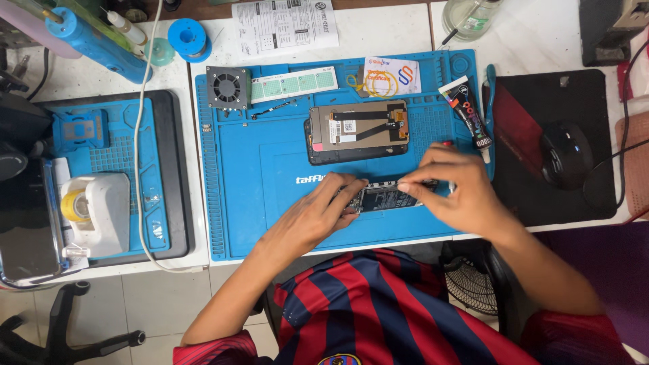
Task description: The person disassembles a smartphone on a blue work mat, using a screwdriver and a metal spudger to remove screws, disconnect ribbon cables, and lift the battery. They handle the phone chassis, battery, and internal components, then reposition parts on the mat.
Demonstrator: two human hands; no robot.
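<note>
Left hand (318,216) grip clamped on opened phone body (385,197), near edge of blue mat (257,176); right hand (456,192) grip pinched together on its right end

Matt blue rubbery work mat (270,203), glossy white tiled tabletop (392,30), plastic glue tube (466,108), striped cloth shirt (378,311)

White printed sheet (284,26) at top, white-orange-blue card (391,75) on mat, black glue tube (466,108) right

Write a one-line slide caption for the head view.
Both hands, left and right, work on an opened phone on a blue mat.
</note>
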